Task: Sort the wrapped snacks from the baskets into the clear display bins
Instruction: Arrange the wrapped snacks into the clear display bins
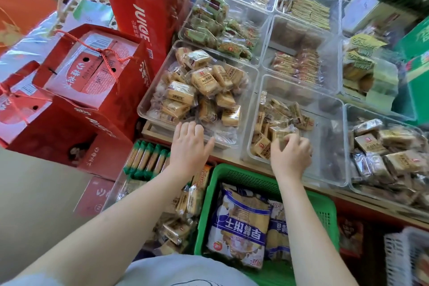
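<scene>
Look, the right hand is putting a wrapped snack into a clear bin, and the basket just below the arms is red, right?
Not quite. The basket is green, not red; the head view shows it. The rest holds: the right hand pinches a wrapped snack over a clear bin.

Bright, even light; glare on clear plastic; blurred, warped edges.
</scene>
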`<act>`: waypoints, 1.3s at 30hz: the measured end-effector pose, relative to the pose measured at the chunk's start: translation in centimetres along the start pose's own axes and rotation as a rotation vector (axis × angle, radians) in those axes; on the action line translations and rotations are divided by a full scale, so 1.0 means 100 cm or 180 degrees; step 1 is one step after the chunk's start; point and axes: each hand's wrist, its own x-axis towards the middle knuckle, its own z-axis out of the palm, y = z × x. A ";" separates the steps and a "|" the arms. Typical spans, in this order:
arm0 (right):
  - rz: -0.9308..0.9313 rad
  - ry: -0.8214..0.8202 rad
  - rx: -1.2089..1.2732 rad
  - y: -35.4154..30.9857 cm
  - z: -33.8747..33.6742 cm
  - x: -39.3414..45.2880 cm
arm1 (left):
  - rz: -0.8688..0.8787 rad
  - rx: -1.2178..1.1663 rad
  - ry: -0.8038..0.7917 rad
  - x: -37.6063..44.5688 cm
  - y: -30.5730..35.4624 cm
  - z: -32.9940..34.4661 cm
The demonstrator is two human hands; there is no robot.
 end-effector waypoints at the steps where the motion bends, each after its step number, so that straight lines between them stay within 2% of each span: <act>1: -0.0160 0.0057 0.0050 -0.010 0.001 0.001 | -0.0029 0.0030 0.0012 0.002 0.000 0.003; 8: -0.1533 -0.0383 0.0128 -0.082 0.030 0.023 | -0.0036 0.0364 -0.0192 0.001 -0.002 0.017; 12: -0.1644 -0.1146 -0.0940 -0.106 0.056 0.044 | -0.0045 0.0460 -0.0277 0.002 -0.001 0.016; 14: -0.1700 -0.1328 -0.1427 -0.111 0.068 0.051 | -0.0056 0.0504 -0.0377 0.003 0.000 0.014; 16: -0.1762 -0.1378 -0.1582 -0.114 0.076 0.054 | -0.0068 0.0537 -0.0490 0.005 0.002 0.013; 21: -0.1718 -0.1393 -0.1302 -0.124 0.067 0.058 | -0.0099 0.0551 -0.0604 0.005 0.002 0.009; 25: -0.1655 -0.0846 -0.0875 -0.111 0.036 0.043 | -0.0104 0.0550 -0.0646 0.006 0.002 0.009; 29: -0.0821 -0.0099 0.0105 -0.074 0.008 0.037 | -0.0096 0.0509 -0.0633 0.006 0.001 0.011; 32: -0.0223 0.0189 0.0155 -0.035 0.000 0.050 | -0.0098 0.0526 -0.0639 0.005 0.003 0.010; 34: -0.0192 0.0097 -0.0148 -0.011 0.003 0.059 | -0.0103 0.0552 -0.0657 0.005 0.003 0.009; 39: -0.0108 -0.0810 -0.0888 0.017 0.017 0.072 | -0.0082 0.0571 -0.0703 0.005 0.001 0.009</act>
